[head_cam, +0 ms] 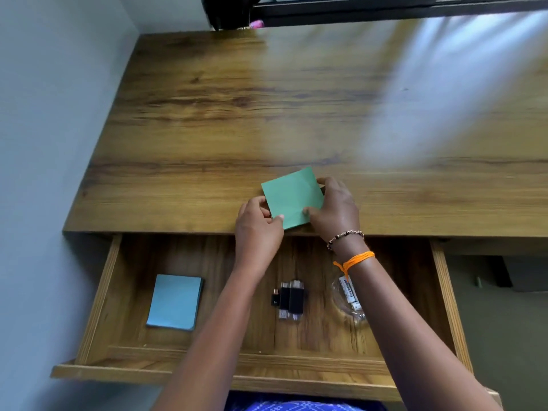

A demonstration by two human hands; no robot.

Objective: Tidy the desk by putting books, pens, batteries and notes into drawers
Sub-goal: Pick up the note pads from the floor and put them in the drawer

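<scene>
A green pad of notes (292, 198) lies tilted at the front edge of the wooden desk (267, 114). My left hand (256, 229) pinches its lower left corner, thumb on top. My right hand (335, 210) grips its right side, thumb on the face and fingers at the far right corner. Below the edge the drawer (98, 298) stands pulled out. Inside it lie a blue pad of notes (175, 302) at the left, small black batteries or sticks (289, 301) in the middle, and a clear bag with a labelled item (350, 295) at the right, partly hidden by my right forearm.
A grey wall runs along the desk's left side. A dark window frame (385, 7) and a dark object (228, 10) sit at the back edge. Floor shows to the right of the drawer.
</scene>
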